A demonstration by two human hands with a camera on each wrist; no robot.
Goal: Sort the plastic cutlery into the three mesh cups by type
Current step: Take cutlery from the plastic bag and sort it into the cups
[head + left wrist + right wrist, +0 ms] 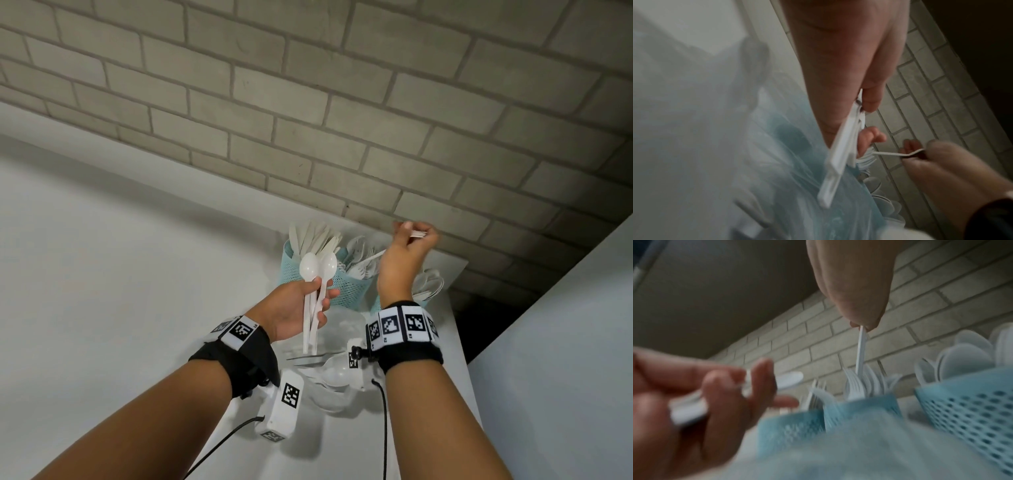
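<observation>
- Your right hand pinches the handle end of a white plastic fork between thumb and fingertips, raised above the middle mesh cup; the fork hangs nearly upright, and its lower end is down among the forks already standing in that cup.
- Your left hand grips a bundle of white spoons by their handles, fingers curled round them, bowls pointing up and away from you; two bowls show clearly, and the count of handles cannot be told.
- The left mesh cup, pale blue, stands partly behind the spoon bowls and holds knives, blades up.
- The right mesh cup holds spoons, bowls up, and in the head view sits mostly hidden behind your right wrist.
- All three cups stand in a row at the far end of the white table, close to the grey brick wall.
- Loose cutlery lies on the table nearer to you, between your two wrists; a fork and spoon bowls are visible there.
- Both wrists carry black bands with square black-and-white markers, and cables run back along your forearms.
</observation>
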